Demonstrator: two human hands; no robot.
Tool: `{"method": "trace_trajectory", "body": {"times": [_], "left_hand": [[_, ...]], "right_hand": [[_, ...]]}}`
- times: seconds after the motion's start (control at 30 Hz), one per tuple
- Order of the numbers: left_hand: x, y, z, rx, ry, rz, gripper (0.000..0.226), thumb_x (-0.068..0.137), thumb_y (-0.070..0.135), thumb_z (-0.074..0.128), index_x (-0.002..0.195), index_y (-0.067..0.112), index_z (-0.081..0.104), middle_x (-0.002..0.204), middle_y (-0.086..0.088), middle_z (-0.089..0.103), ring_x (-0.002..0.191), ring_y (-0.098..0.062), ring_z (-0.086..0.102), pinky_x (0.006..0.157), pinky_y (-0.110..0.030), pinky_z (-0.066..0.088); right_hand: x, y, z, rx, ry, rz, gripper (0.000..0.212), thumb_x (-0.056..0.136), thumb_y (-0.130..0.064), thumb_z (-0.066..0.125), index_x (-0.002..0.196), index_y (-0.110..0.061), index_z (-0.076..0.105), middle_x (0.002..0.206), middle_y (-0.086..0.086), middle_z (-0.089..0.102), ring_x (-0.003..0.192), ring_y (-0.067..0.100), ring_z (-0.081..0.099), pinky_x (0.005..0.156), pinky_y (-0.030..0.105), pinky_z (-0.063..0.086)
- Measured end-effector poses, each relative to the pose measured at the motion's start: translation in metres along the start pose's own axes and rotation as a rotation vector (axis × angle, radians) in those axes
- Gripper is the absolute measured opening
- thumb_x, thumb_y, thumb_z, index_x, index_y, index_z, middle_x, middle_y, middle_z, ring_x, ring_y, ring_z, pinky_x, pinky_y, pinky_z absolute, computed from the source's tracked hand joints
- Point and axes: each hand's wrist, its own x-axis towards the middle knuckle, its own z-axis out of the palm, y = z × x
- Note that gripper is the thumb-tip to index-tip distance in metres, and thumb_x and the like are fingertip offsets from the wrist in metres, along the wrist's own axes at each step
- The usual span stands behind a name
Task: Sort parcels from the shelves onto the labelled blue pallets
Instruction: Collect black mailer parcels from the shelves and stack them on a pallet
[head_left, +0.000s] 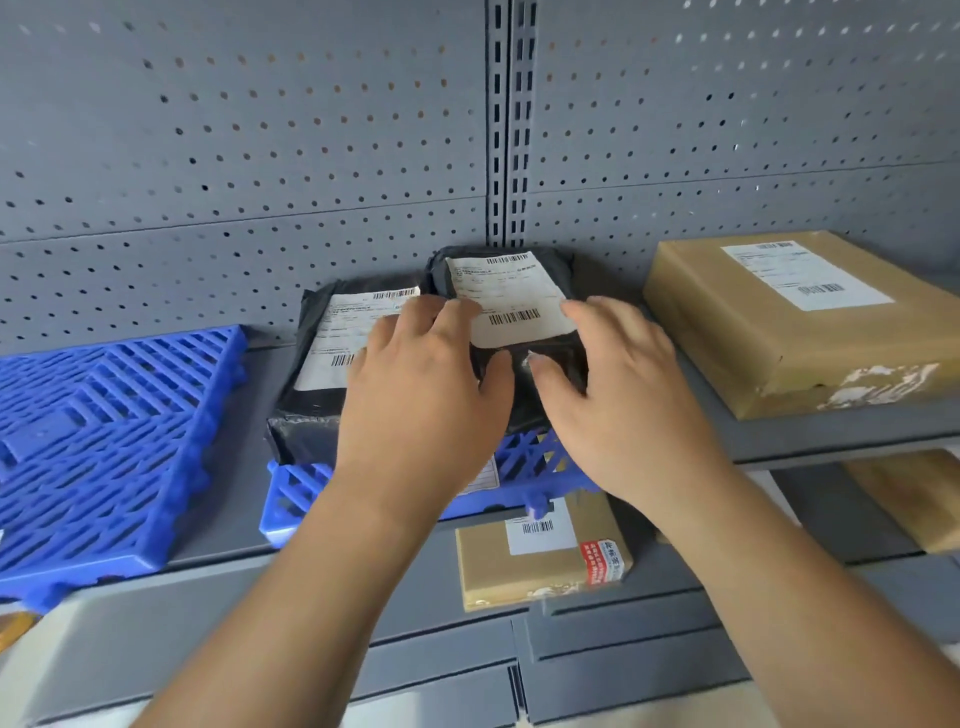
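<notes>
- My left hand (421, 384) and right hand (618, 395) lie on a black parcel (509, 296), one at each side, with the fingers spread and loose.
- The black parcel is crinkled glossy plastic with a white paper label. It sits on a slatted blue pallet (535, 457) on the grey metal shelf (831, 431).
- A second black parcel (311, 395) lies just beside it, to the left.
- To the right is a flat box (789, 332) wrapped in shiny brown tape.
- Behind everything is a perforated grey panel (260, 156).

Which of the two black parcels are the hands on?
The right black parcel, the one further back by the shelf upright. Left hand and right hand both rest on it; the left black parcel lies beside it.
</notes>
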Motion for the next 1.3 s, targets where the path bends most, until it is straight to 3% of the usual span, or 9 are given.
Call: {"method": "trace_trajectory", "body": {"times": [0.27,0.53,0.67,0.87,1.1,1.3], "left_hand": [[-0.008,0.034,-0.007,-0.027,0.035,0.042,0.047,0.094,0.044,0.057,0.134,0.019,0.060,0.130,-0.005,0.061,0.118,-0.034,0.053,0.100,-0.049,0.046],[-0.035,0.124,0.008,-0.074,0.030,0.159,0.046,0.094,0.042,0.060,0.133,0.018,0.062,0.130,-0.005,0.061,0.118,-0.034,0.053,0.102,-0.045,0.043],[-0.060,0.189,0.026,-0.103,-0.009,0.259,0.045,0.094,0.040,0.061,0.132,0.018,0.063,0.130,-0.005,0.061,0.116,-0.034,0.053,0.100,-0.043,0.043],[-0.109,0.295,0.069,-0.200,-0.126,0.403,0.046,0.096,0.038,0.060,0.137,0.019,0.059,0.137,-0.004,0.057,0.123,-0.032,0.049,0.103,-0.043,0.042],[-0.164,0.413,0.122,-0.248,-0.305,0.587,0.047,0.096,0.042,0.056,0.138,0.021,0.056,0.142,-0.004,0.052,0.127,-0.031,0.046,0.103,-0.048,0.045],[-0.195,0.505,0.156,-0.311,-0.389,0.772,0.046,0.095,0.042,0.056,0.136,0.020,0.055,0.135,-0.005,0.055,0.123,-0.031,0.049,0.102,-0.046,0.043]], "right_hand": [[-0.032,0.025,-0.037,-0.058,0.023,0.022,0.059,0.094,-0.044,0.057,0.146,-0.017,0.049,0.152,0.005,0.043,0.135,0.030,0.040,0.109,0.042,0.036],[-0.078,0.086,-0.114,-0.116,0.063,0.074,0.064,0.091,-0.048,0.061,0.148,-0.023,0.045,0.154,0.000,0.042,0.137,0.029,0.039,0.110,0.045,0.039],[-0.116,0.133,-0.158,-0.207,0.139,0.193,0.059,0.091,-0.048,0.059,0.144,-0.023,0.048,0.148,0.000,0.048,0.132,0.030,0.043,0.102,0.047,0.043],[-0.185,0.213,-0.220,-0.286,0.172,0.365,0.062,0.092,-0.049,0.056,0.146,-0.021,0.046,0.152,0.005,0.046,0.136,0.032,0.042,0.107,0.050,0.040],[-0.264,0.292,-0.288,-0.324,0.284,0.608,0.052,0.092,-0.041,0.060,0.138,-0.020,0.052,0.145,0.004,0.050,0.126,0.032,0.045,0.097,0.047,0.044],[-0.311,0.343,-0.333,-0.344,0.373,0.780,0.055,0.095,-0.046,0.055,0.145,-0.024,0.048,0.154,0.000,0.042,0.135,0.029,0.040,0.103,0.045,0.039]]}}
